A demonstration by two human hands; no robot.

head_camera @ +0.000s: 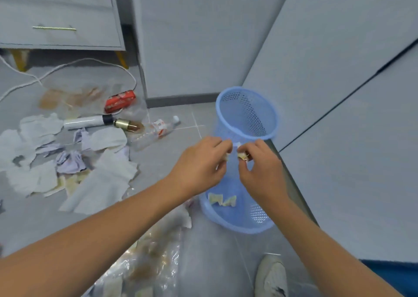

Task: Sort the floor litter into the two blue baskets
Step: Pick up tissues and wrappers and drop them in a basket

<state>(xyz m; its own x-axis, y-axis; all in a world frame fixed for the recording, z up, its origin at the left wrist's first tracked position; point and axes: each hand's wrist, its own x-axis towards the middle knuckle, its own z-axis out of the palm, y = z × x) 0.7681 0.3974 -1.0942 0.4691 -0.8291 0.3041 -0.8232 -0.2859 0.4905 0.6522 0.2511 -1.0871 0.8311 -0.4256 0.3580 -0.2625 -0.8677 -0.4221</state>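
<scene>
Two bare hands are held side by side above the near blue basket (237, 215). A small pale scrap (226, 156) is pinched between the curled fingertips of the left hand (200, 165), and a second pale scrap (242, 156) is pinched in the curled fingertips of the right hand (260, 167); the two scraps are close together but apart, with a small gap between them. Whether they were one piece cannot be told.

Directly below the fingers, inside the near basket, two pale torn pieces (222, 200) are seen lying against its wall. Just beyond the fingertips a second blue basket (246, 113) is seen, a perforated one standing upright against the grey panel wall (339, 93).

To the left of the left hand's fingers, well apart from them, the floor litter is spread: white torn paper sheets (104, 183), a crumpled lilac paper (70, 161), a clear plastic bottle (156, 130) lying on its side, a white tube with a black end (88, 122), a brass-coloured fitting (126, 125) just beside it, a red packet (119, 101) and a white cable (67, 65) looping over the tiles. Crumpled clear plastic film (144, 262) is seen beneath the left forearm. A pale shoe (271, 276) is seen below the right forearm. A grey drawer cabinet (61, 21) on yellow legs stands far beyond the litter.
</scene>
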